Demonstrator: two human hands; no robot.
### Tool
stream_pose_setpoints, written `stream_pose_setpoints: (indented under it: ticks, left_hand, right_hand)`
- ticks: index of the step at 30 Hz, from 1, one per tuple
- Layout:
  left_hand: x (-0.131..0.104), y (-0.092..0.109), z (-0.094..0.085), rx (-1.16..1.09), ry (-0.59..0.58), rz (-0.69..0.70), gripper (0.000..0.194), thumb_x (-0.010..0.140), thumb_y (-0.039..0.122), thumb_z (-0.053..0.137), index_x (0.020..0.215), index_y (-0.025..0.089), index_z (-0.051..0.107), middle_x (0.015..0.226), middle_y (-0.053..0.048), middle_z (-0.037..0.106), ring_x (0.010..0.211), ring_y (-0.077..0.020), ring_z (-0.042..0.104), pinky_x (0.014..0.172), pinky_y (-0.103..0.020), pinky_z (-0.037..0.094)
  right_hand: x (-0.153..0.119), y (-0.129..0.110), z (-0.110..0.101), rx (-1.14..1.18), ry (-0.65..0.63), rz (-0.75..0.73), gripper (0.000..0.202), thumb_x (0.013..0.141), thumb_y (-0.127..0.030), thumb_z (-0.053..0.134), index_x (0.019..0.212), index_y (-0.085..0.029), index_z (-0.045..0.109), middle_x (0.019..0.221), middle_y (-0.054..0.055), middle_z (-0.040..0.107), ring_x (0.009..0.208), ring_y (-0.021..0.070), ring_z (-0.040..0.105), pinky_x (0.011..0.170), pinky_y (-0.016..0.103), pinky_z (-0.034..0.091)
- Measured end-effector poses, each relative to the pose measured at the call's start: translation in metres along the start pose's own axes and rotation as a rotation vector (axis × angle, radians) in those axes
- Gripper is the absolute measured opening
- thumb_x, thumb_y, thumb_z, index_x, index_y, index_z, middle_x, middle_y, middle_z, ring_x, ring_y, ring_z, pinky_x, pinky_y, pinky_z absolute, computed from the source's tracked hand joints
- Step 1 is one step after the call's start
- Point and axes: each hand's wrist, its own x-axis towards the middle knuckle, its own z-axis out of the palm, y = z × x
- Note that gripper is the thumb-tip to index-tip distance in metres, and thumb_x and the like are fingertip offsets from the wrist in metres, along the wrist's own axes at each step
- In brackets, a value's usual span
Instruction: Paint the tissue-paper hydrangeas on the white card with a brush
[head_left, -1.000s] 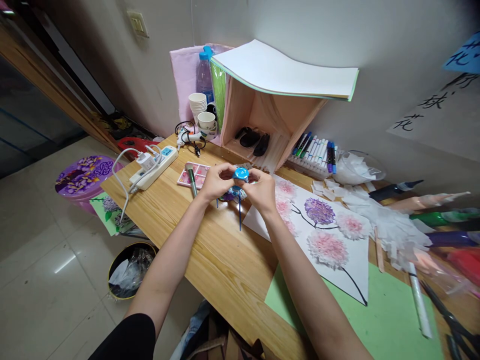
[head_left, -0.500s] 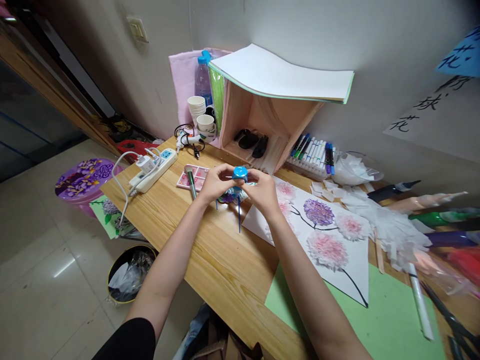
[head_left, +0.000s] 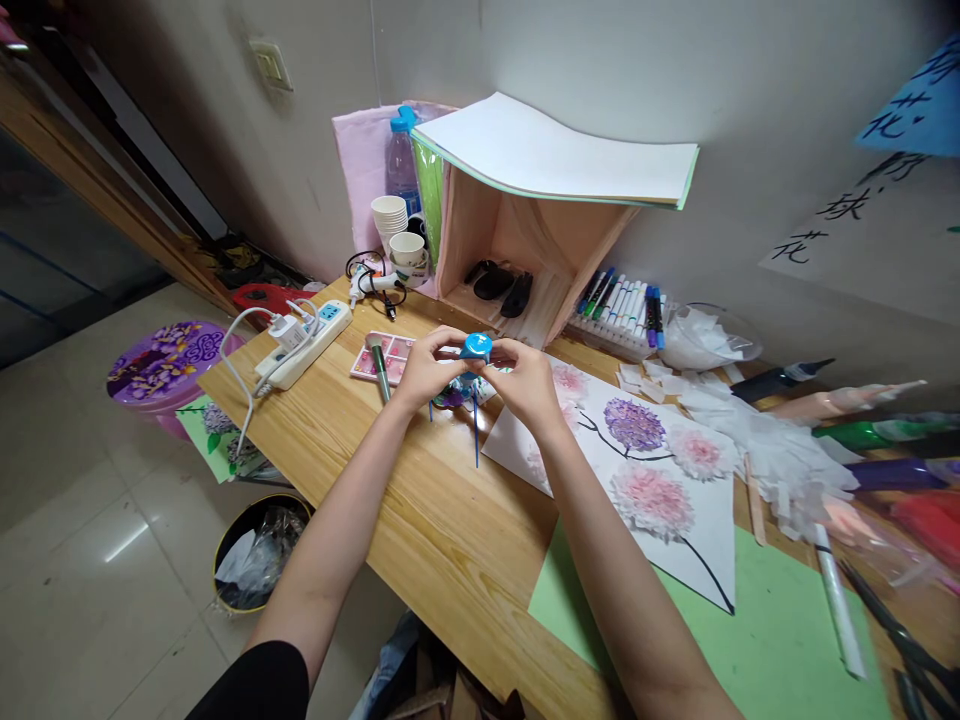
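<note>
Both hands meet over the desk around a small blue-topped container (head_left: 477, 347). My left hand (head_left: 433, 372) grips it from the left with closed fingers, and my right hand (head_left: 525, 380) grips it from the right. Below the hands stands a thin blue stick (head_left: 476, 430), next to some paint-smeared items partly hidden by the fingers. A brush with a green handle (head_left: 381, 372) leans on a pink paint palette (head_left: 360, 364) left of my left hand. To the right lies a white sheet with pink and purple flowers (head_left: 701, 545).
A power strip (head_left: 304, 345) with cables sits at the desk's left edge. An open pink box (head_left: 465, 240) stands behind the hands. Markers (head_left: 622, 305), paper strips (head_left: 712, 405), paint bottles (head_left: 862, 430) and scissors (head_left: 900, 630) lie to the right. Green paper (head_left: 787, 620) is in front.
The view has shifted slightly. Both hands still hold the blue-topped container, whose top appears tilted a little differently.
</note>
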Motion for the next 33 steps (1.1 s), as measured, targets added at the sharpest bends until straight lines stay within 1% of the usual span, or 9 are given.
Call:
stream_pose_setpoints:
  ticks: [5,9,14,17,21,24,27,30,33]
  left_hand:
    - [0.0004,-0.0026,-0.0007,0.048,-0.005,0.031,0.020,0.064,0.026,0.077,0.082,0.018,0.070,0.087,-0.002,0.064,0.082,-0.0169,0.062,0.072,-0.030,0.052]
    - [0.0005,0.0006,0.0006,0.084,-0.008,0.056,0.017,0.065,0.024,0.076,0.080,0.019,0.070,0.084,-0.002,0.063,0.081,-0.0169,0.061,0.071,-0.029,0.050]
    - [0.0003,0.0064,0.0018,0.126,0.011,0.087,0.016,0.063,0.021,0.077,0.078,0.020,0.071,0.082,-0.001,0.062,0.083,-0.0171,0.057,0.079,-0.031,0.045]
    - [0.0008,0.0062,0.0004,0.121,0.021,0.089,0.019,0.061,0.021,0.079,0.078,0.020,0.071,0.085,-0.001,0.061,0.087,-0.0182,0.057,0.084,-0.032,0.044]
    - [0.0012,0.0032,-0.0010,0.062,-0.026,0.049,0.028,0.065,0.027,0.077,0.091,0.019,0.071,0.095,-0.005,0.066,0.089,-0.0189,0.061,0.084,-0.033,0.047]
    - [0.0001,0.0018,0.0002,0.024,-0.080,-0.002,0.037,0.066,0.030,0.076,0.100,0.019,0.069,0.099,-0.006,0.069,0.087,-0.0198,0.065,0.083,-0.034,0.050]
    - [-0.0013,0.0011,0.0026,0.010,-0.107,-0.039,0.035,0.064,0.032,0.077,0.095,0.017,0.071,0.092,-0.006,0.072,0.084,-0.0216,0.067,0.081,-0.036,0.052]
    - [-0.0023,0.0014,0.0045,0.016,-0.082,-0.042,0.029,0.063,0.032,0.076,0.087,0.016,0.073,0.083,-0.004,0.073,0.082,-0.0222,0.067,0.080,-0.036,0.052]
    - [-0.0030,0.0024,0.0056,0.034,-0.051,-0.027,0.025,0.061,0.030,0.078,0.082,0.016,0.072,0.080,-0.002,0.072,0.081,-0.0213,0.067,0.079,-0.034,0.051]
  right_hand:
    - [0.0006,0.0020,0.0017,-0.024,0.010,-0.001,0.017,0.068,-0.025,0.064,0.083,-0.018,0.068,0.081,0.004,0.072,0.073,0.0175,0.066,0.073,0.031,0.052]
    - [0.0007,0.0042,0.0039,-0.012,0.005,0.009,0.016,0.067,-0.023,0.063,0.082,-0.018,0.066,0.080,0.004,0.071,0.073,0.0174,0.066,0.072,0.031,0.052]
    - [-0.0012,0.0016,0.0046,0.030,0.024,-0.012,0.010,0.067,-0.020,0.062,0.076,-0.019,0.059,0.075,0.000,0.067,0.073,0.0160,0.065,0.072,0.029,0.051]
    - [-0.0024,-0.0015,0.0030,0.051,0.013,-0.057,0.011,0.068,-0.020,0.061,0.079,-0.019,0.061,0.077,0.000,0.068,0.074,0.0158,0.065,0.074,0.030,0.052]
    - [-0.0028,-0.0026,0.0014,0.041,0.000,-0.075,0.018,0.071,-0.022,0.059,0.087,-0.020,0.066,0.086,0.002,0.072,0.078,0.0173,0.067,0.078,0.031,0.052]
    - [-0.0020,-0.0008,0.0010,0.020,0.007,-0.075,0.019,0.069,-0.018,0.058,0.086,-0.019,0.067,0.086,0.003,0.072,0.080,0.0177,0.067,0.080,0.032,0.052]
    - [-0.0010,0.0015,0.0011,-0.001,-0.001,-0.080,0.017,0.067,-0.015,0.058,0.082,-0.019,0.064,0.083,0.002,0.071,0.080,0.0172,0.066,0.080,0.031,0.052]
    - [-0.0008,0.0032,0.0015,-0.016,-0.007,-0.087,0.011,0.067,-0.017,0.058,0.077,-0.018,0.062,0.078,0.002,0.069,0.076,0.0166,0.065,0.076,0.030,0.051]
    - [-0.0015,0.0037,0.0023,-0.004,-0.011,-0.103,0.008,0.068,-0.018,0.057,0.075,-0.018,0.061,0.075,0.001,0.067,0.074,0.0160,0.064,0.073,0.028,0.050]
